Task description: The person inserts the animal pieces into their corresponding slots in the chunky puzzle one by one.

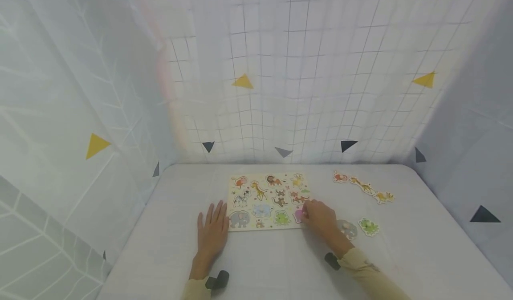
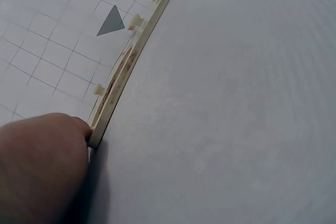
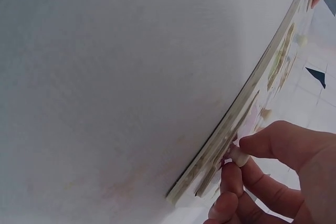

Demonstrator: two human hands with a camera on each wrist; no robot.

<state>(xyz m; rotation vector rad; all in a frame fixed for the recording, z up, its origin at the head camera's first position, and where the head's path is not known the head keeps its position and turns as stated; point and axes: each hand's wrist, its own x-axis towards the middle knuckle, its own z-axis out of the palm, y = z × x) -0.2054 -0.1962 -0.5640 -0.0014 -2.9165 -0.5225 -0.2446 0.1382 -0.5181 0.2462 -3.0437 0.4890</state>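
Observation:
A wooden animal puzzle board (image 1: 250, 229) lies flat on the table. My left hand (image 1: 213, 231) rests on the tabletop with its fingers extended, touching the board's left edge. At the board's lower right corner, my right hand (image 1: 320, 217) is over a pink puzzle piece (image 1: 298, 215). In the right wrist view, thumb and fingers pinch its small pale knob (image 3: 240, 156). Whether the piece is fully seated in its recess cannot be told. Beside the right wrist lie an elephant piece (image 1: 348, 229), partly hidden by the arm, and a frog piece (image 1: 368, 227).
Farther back on the right, a monkey piece (image 1: 340, 176), a giraffe piece (image 1: 361, 184) and a yellowish animal piece (image 1: 384, 197) lie in a slanting row. The white table (image 1: 264, 264) is bordered by patterned cloth (image 1: 272, 113) at the back and sides.

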